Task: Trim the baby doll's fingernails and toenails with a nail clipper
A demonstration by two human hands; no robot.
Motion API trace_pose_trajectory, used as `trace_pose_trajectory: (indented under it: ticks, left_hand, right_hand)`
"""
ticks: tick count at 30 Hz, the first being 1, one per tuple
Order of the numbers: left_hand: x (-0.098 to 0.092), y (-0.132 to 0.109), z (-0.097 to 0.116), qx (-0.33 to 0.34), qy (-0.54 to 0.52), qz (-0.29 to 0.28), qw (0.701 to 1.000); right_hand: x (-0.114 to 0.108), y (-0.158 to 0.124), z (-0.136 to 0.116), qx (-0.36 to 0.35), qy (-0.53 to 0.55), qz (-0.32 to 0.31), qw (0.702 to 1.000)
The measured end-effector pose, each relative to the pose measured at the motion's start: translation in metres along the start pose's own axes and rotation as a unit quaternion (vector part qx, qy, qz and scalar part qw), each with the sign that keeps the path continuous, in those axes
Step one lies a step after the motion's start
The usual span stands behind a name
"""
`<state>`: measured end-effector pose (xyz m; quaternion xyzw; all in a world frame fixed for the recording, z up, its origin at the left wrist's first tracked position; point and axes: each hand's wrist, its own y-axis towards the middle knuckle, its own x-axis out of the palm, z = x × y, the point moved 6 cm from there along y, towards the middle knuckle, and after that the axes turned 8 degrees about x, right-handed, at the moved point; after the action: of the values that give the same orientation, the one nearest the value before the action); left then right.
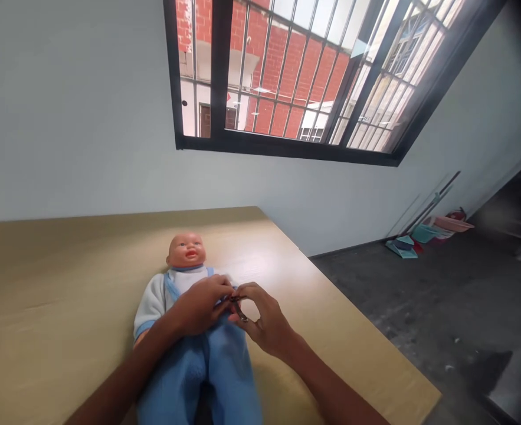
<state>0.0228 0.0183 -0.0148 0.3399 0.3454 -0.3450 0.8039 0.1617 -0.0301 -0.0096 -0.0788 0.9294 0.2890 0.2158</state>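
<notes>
A baby doll in a white top and blue overalls lies on its back on the wooden table, head towards the wall. My left hand reaches across its chest, fingers closed around the doll's hand, which is mostly hidden. Between the thumb and fingers of my right hand is a small metal nail clipper, its lever raised. The clipper's tip meets the fingers of my left hand at the doll's hand, where the exact contact cannot be made out.
The table runs beneath the doll, its right edge slanting towards me. Behind it stands a pale wall with a barred window. On the dark floor at right are a dustpan, a pink basin and long handles leaning on the wall.
</notes>
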Motion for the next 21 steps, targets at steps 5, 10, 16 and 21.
trace_pose_trajectory:
  ticks: [5,10,16,21]
  left_hand:
    - [-0.003,0.000,0.000,0.013,0.004,0.004,1.000]
    - [-0.003,0.002,0.000,0.032,0.024,-0.004,0.999]
    - [-0.002,0.002,-0.001,0.039,0.032,-0.011,0.999]
    - [-0.002,0.001,-0.001,0.031,0.037,-0.010,0.999]
  right_hand:
    - [0.007,0.002,-0.004,-0.019,-0.059,-0.020,0.998]
    - [0.011,0.002,-0.013,-0.050,-0.095,-0.029,0.994]
    - [0.008,0.002,-0.019,-0.079,-0.114,-0.024,0.990]
    - [0.008,0.002,-0.018,-0.094,-0.104,-0.023,0.990]
